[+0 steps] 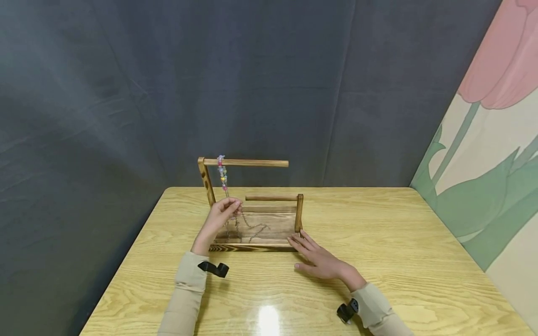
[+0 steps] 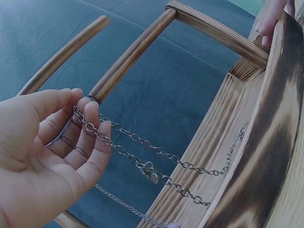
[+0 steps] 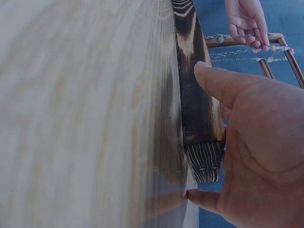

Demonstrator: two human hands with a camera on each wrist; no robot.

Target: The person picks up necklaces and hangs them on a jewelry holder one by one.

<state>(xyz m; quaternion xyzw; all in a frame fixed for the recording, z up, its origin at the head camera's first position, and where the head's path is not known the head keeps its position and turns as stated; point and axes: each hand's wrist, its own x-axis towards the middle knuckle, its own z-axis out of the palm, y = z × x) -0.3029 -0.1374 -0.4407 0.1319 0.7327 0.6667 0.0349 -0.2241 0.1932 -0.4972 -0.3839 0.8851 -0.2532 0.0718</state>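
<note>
My left hand [image 1: 217, 218] pinches a loop of dark metal chain necklace [image 2: 149, 172] between thumb and fingers. The chain's strands run down from the fingertips into the tray of a wooden jewelry stand [image 1: 252, 248]. In the left wrist view, those fingertips are right at the free end of the stand's lower bar [image 2: 135, 54]. My right hand [image 1: 321, 261], fingers extended, rests at the tray's front right corner, and its thumb lies along the dark front wall [image 3: 197, 109] in the right wrist view.
Colorful beaded strands [image 1: 222, 177] hang near the left end of the upper bar [image 1: 258, 163]. A thin silver chain [image 2: 128, 206] hangs below the left hand. The stand sits on a wood-grain table [image 1: 399, 242], with a dark curtain [image 1: 269, 93] behind.
</note>
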